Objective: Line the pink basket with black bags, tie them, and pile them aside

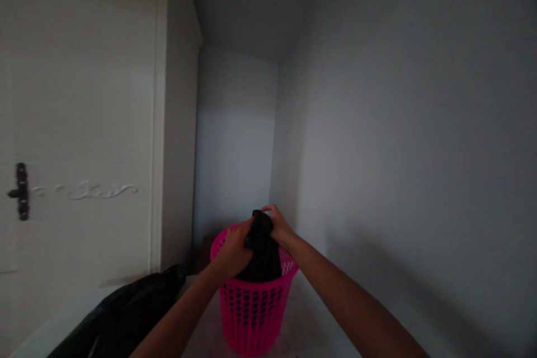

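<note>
A bright pink plastic laundry basket (251,319) with perforated sides stands upright on the floor. Black bag-like material (262,260) hangs down into it, its gathered top rising to the height of the rim. My left hand (235,249) is closed around the left side of that gathered top. On the other side my right hand (278,226) grips it with bent fingers. Dim light hides the folds, so I cannot tell whether the black material is a bag or cloth.
At the lower left lies a large shiny black plastic bag (130,307). A white wardrobe (84,112) with a dark handle (22,191) stands on the left. A plain wall (398,123) runs close along the right. Something brown sits behind the basket.
</note>
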A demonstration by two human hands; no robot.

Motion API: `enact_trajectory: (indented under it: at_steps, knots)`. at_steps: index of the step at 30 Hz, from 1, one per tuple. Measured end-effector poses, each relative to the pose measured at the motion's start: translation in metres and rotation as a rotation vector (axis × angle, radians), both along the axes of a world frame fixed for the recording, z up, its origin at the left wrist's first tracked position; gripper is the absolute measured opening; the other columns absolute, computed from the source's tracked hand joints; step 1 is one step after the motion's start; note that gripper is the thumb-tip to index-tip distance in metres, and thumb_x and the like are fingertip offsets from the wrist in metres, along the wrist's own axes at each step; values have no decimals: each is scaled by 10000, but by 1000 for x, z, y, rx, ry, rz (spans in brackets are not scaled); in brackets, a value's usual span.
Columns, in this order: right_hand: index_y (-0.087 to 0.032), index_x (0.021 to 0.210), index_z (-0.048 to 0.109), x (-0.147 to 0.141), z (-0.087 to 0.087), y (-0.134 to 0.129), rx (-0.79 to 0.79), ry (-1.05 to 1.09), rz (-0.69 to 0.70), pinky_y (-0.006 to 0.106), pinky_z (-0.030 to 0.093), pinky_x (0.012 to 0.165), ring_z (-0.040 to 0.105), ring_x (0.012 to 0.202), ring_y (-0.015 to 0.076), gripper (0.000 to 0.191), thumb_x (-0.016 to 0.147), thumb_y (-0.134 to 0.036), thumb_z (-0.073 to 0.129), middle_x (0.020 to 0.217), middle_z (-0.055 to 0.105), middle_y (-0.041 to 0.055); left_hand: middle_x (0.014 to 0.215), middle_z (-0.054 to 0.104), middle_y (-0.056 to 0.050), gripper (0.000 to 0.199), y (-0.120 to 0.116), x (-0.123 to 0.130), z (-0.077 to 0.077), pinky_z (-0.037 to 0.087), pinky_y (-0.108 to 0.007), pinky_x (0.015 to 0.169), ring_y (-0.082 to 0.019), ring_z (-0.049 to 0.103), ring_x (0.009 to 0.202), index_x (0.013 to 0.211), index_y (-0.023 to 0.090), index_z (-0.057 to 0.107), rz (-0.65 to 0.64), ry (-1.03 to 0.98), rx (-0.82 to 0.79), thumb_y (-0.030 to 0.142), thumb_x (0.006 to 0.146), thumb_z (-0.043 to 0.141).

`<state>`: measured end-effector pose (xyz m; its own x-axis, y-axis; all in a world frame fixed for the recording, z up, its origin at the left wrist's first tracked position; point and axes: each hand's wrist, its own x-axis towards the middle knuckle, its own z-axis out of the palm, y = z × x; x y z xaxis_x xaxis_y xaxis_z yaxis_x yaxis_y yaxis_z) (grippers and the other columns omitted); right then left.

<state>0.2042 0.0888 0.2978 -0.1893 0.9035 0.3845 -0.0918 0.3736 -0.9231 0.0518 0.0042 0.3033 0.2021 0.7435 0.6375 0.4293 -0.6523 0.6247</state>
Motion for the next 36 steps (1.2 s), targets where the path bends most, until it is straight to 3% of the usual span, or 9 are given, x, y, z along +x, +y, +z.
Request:
enact_trajectory:
  at_steps: [5,10,14,16,22,27,30,33,36]
  knots:
    - [-192,591,643,2,-2,-13,-19,-44,108,276,405,673,516,702,161,178,618,-278,797,588,593,-55,941,760,-75,368,6,-6,1,487,-352,857,-272,682,900,920,250,757,-3,-26,25,35,709,546]
    - [-171,718,750,0,7,-33,-142,-51,305,348,503,732,642,725,219,370,750,-537,707,617,678,7,981,762,-87,370,10,-14,0,482,-380,925,-288,677,976,970,222,758,17,-78,21,61,709,550]
    - [-166,818,779,8,12,-42,-195,-72,477,374,519,831,699,766,228,272,640,-363,833,719,748,22,897,765,-68,355,13,-19,1,502,-370,908,-271,687,914,943,209,769,4,-127,-22,75,700,548]
    - [-175,840,770,11,10,-41,-194,-69,493,365,510,833,699,739,210,264,596,-258,829,741,756,4,861,754,-55,327,16,-20,1,510,-354,888,-257,680,878,888,214,771,-6,-152,-39,74,687,554]
    - [-241,1077,665,5,0,-39,-147,79,295,275,480,692,671,708,170,537,556,-116,704,767,744,-55,969,746,-78,264,23,-15,-3,462,-381,1029,-289,648,1042,876,224,767,38,-299,-75,116,709,593]
    - [-262,1267,589,0,-2,-41,-139,127,278,254,434,588,617,623,149,680,600,-151,664,790,716,-56,922,776,-46,214,21,-12,-2,493,-339,958,-280,686,978,911,255,762,-21,-391,-179,176,747,649]
    - [-269,1313,562,2,-3,-40,-4,-36,247,294,483,685,633,729,168,687,644,-150,664,876,707,-31,902,773,-45,158,21,-13,0,507,-339,932,-270,683,961,879,232,745,-26,-500,-264,204,734,689]
    - [-255,1299,575,6,-2,-41,266,-265,21,384,506,895,628,944,197,665,670,-127,746,1114,673,34,833,765,-66,175,18,-15,1,549,-381,849,-278,700,880,889,194,738,-58,-626,-405,267,731,726]
    - [-248,1254,616,8,1,-47,465,-386,-144,423,499,966,611,1025,217,597,704,-141,822,1250,615,74,752,756,-98,201,14,-16,2,579,-411,740,-277,710,738,848,165,738,-117,-753,-548,285,692,779]
